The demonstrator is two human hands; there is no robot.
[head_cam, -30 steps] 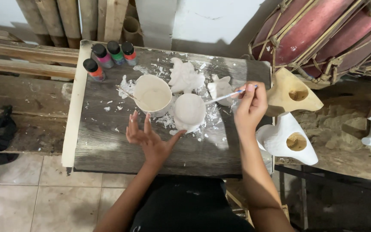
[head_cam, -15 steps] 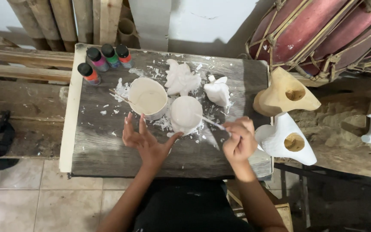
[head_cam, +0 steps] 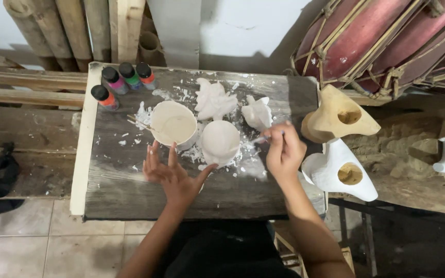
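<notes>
A thin brush (head_cam: 266, 136), blurred and half hidden, is pinched in the right hand (head_cam: 284, 152) fingers. The rounded white-coated figure (head_cam: 220, 142), mid-desk (head_cam: 130, 190), is touched by the spread, empty left hand (head_cam: 173, 172).

White rounded figure (head_cam: 220, 142), mid-table, upright

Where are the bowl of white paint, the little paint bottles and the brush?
bowl of white paint (head_cam: 173, 123), head view, on the paint inside.
paint bottles (head_cam: 122, 81), head view, on the cluster's middle.
brush (head_cam: 261, 138), head view, on its tip beside the right hand (head_cam: 284, 152).
</notes>
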